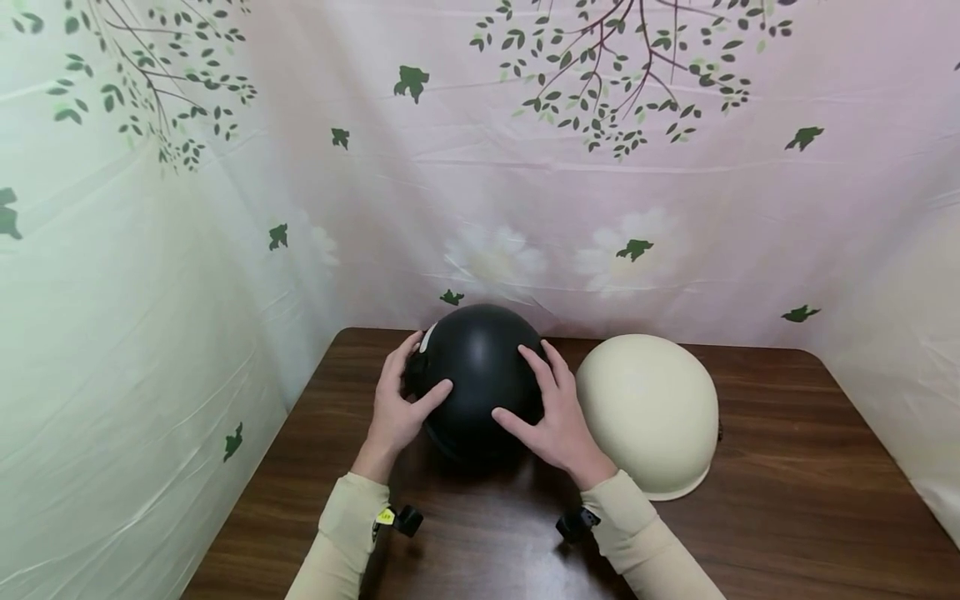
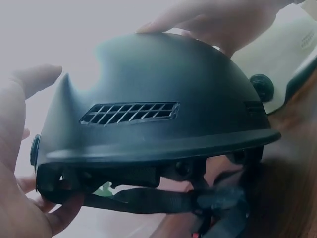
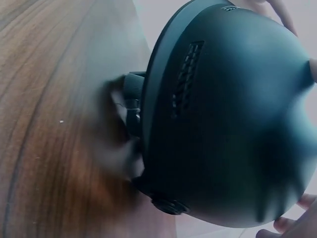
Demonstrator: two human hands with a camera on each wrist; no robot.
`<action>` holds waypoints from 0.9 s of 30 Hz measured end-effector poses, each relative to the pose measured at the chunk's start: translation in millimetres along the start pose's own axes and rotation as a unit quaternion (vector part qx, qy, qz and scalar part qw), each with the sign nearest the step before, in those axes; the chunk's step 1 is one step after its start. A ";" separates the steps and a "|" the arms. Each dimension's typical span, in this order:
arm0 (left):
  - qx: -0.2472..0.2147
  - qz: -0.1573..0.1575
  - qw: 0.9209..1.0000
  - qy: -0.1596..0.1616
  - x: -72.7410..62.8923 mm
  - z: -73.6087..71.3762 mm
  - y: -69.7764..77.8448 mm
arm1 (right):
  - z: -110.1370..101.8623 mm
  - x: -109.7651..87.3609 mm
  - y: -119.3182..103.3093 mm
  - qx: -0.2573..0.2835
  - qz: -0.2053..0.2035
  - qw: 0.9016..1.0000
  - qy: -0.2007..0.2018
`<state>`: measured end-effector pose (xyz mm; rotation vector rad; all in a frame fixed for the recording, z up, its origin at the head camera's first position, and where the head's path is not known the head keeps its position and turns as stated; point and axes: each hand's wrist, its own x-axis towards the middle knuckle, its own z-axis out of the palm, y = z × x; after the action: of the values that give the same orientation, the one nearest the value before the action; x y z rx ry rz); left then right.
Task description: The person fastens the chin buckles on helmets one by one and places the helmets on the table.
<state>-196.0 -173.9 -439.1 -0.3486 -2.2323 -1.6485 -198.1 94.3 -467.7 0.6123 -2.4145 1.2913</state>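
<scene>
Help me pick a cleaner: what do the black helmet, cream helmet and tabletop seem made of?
Black helmet: probably hard plastic, satin, judging by its soft highlights and moulded grille. Cream helmet: likely similar plastic; smooth, evenly coloured, soft sheen. Tabletop: wood or laminate; streaked dark grain, slight gloss fit both.

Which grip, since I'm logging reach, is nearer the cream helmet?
Right. The right grip is beside the cream helmet; the left grip is farther, across the black helmet.
</scene>
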 end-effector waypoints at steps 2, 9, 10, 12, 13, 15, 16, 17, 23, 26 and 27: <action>-0.010 0.013 1.000 0.005 1.1 -0.9 2.6 | -1.1 2.0 -2.5 -0.002 -0.011 1.000 0.005; -0.031 0.035 0.999 -0.003 3.7 -1.9 6.0 | -3.2 4.0 -8.3 -0.001 -0.029 1.000 0.009; -0.034 0.037 0.999 -0.003 3.9 -1.7 7.4 | -3.7 3.9 -9.3 0.000 -0.031 0.999 0.010; -0.032 0.043 0.999 -0.004 4.7 -1.2 10.8 | -4.1 4.4 -11.0 -0.004 -0.037 0.999 0.013; -0.032 0.046 0.998 -0.005 5.6 -0.8 12.7 | -4.4 4.9 -12.2 -0.005 -0.041 0.999 0.014; -0.030 0.053 0.998 -0.009 7.0 0.1 16.1 | -4.8 5.9 -14.4 -0.008 -0.046 0.999 0.016; -0.030 0.056 0.998 -0.013 7.5 0.7 17.3 | -4.7 6.1 -15.3 -0.009 -0.047 0.999 0.015; -0.030 0.059 0.998 -0.019 7.8 1.3 17.7 | -4.5 5.8 -16.2 -0.010 -0.047 0.999 0.014; -0.042 0.060 0.996 -0.052 7.8 5.9 18.9 | -2.8 1.5 -19.7 -0.001 -0.036 0.999 0.006; -0.042 0.045 0.996 -0.070 6.3 8.6 16.8 | -0.4 -0.6 -19.9 0.006 -0.026 1.000 0.002; -0.041 0.040 0.995 -0.079 5.1 9.3 15.7 | 0.7 -1.5 -19.8 0.007 -0.023 1.000 0.000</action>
<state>-195.7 -160.4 -425.8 -0.6002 -2.2347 -1.7278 -186.7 84.2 -455.0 0.6679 -2.3799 1.2918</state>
